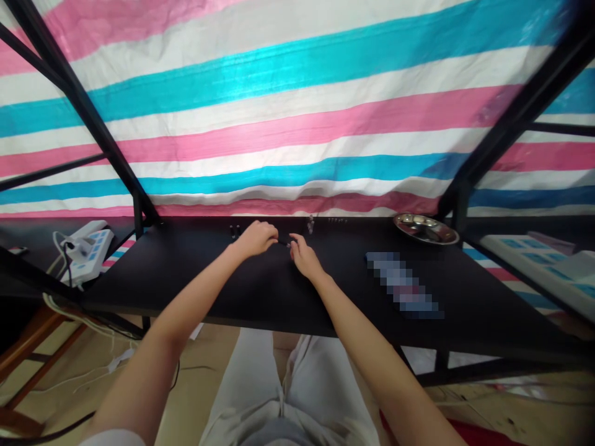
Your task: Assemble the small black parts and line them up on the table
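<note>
Over the black table (195, 279), my left hand (257, 239) is closed around one end of a small dark rod (282, 243), possibly a pen-like piece; its exact kind is too small to make out. My right hand (305, 256) has its fingers curled at the rod's other end, where a small light tip shows by the thumb. Two short dark cylinders (235, 231) stand on the table just left of my left hand. Beyond my right hand sits a little cluster of clear or silvery bits (310, 224), with a row of tiny pieces (337, 220) to its right.
A round shiny metal dish (425, 230) rests at the back right. Nearer lies a flat, pixelated bluish object (403, 286). White power strips stand at left (95, 251) and right (534, 254). Black frame posts (102, 145) and a striped sheet (297, 136) bound the table.
</note>
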A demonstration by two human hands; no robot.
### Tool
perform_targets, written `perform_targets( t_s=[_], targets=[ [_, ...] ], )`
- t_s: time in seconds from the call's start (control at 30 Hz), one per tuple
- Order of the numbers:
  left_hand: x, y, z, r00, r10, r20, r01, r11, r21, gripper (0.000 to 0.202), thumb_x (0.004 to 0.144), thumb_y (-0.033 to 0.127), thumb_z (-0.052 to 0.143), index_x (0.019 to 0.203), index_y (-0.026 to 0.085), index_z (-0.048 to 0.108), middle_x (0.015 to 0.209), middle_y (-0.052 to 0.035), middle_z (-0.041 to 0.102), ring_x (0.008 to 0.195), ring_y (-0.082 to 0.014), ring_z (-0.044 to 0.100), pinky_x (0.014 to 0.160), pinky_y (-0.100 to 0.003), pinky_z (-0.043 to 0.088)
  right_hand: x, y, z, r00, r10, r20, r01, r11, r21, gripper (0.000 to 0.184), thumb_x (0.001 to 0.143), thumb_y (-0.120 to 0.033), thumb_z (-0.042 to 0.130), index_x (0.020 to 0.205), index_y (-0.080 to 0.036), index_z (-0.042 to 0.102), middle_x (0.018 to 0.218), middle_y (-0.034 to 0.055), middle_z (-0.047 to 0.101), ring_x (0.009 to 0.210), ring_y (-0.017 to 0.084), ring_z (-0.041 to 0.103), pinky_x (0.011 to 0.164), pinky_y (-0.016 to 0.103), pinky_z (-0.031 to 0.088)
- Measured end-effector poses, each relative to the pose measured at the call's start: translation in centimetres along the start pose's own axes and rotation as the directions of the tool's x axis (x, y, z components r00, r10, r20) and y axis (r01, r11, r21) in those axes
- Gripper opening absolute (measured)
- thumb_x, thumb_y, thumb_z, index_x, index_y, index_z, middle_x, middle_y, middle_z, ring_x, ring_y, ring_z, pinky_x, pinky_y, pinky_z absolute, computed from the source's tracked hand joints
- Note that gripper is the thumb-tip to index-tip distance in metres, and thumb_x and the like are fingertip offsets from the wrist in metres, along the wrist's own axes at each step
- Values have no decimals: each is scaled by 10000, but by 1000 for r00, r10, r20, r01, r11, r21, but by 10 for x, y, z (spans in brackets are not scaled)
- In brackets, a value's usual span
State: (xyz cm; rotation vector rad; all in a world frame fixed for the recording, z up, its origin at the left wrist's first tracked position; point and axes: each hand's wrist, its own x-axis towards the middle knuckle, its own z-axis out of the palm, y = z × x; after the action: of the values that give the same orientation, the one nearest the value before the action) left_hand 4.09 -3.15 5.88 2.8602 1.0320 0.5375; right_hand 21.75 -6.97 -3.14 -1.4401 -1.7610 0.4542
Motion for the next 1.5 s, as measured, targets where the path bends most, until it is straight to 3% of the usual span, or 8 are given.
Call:
perform_targets(
  t_s=[0.1, 0.17, 0.33, 0.5, 0.63, 1.5],
  targets=[
    [24, -24, -29, 997, -21, 69, 11, 990, 144, 55, 695, 156, 586, 691, 171, 639, 781, -73, 634, 868, -225, 570, 873, -344, 351, 0, 0, 0, 1000, 0, 2, 0, 1000, 5, 428, 902, -360, 255, 1259, -175, 401, 760, 51, 641, 665, 183, 600, 679, 302, 439],
    [36, -42, -40, 994, -51, 97, 29, 977, 210, 57, 632, 110, 618, 602, 158, 614, 712, -73, 617, 870, -242, 569, 876, -356, 341, 0, 0, -1, 1000, -4, -8, 4, 1000, 8, 418, 897, -354, 273, 1248, -174, 413, 767, 53, 637, 666, 183, 597, 674, 299, 437],
    [43, -70, -37, 959, -206, 193, 132, 932, 337, 161, 573, 38, 616, 474, 145, 548, 568, -48, 581, 836, -235, 579, 922, -403, 306, -1, 1, -2, 1000, -9, -13, 9, 1000, -23, 386, 886, -342, 306, 1206, -181, 449, 727, 36, 619, 636, 182, 580, 645, 291, 419],
    [33, -66, -31, 898, -301, 320, 66, 813, 579, 111, 655, 58, 572, 685, 128, 654, 838, -116, 675, 885, -241, 588, 959, -448, 262, -1, 0, -2, 1000, -30, -5, 30, 999, -39, 368, 882, -336, 322, 1178, -176, 470, 696, 29, 604, 625, 184, 572, 630, 286, 401],
    [31, -66, -31, 882, -336, 331, 59, 775, 629, 193, 691, 62, 537, 807, 114, 682, 927, -155, 670, 923, -262, 587, 944, -443, 274, 0, 0, -2, 999, -36, -7, 35, 999, -41, 356, 882, -332, 328, 1170, -185, 478, 691, 25, 602, 618, 180, 570, 623, 279, 396],
    [27, -72, -19, 895, -345, 284, 80, 749, 657, 231, 679, 14, 506, 812, 102, 673, 872, -139, 670, 841, -245, 587, 956, -468, 247, 1, 2, 0, 999, -49, -17, 48, 998, -39, 344, 877, -331, 340, 1153, -189, 487, 664, 19, 596, 586, 174, 565, 601, 277, 402]
  ],
)
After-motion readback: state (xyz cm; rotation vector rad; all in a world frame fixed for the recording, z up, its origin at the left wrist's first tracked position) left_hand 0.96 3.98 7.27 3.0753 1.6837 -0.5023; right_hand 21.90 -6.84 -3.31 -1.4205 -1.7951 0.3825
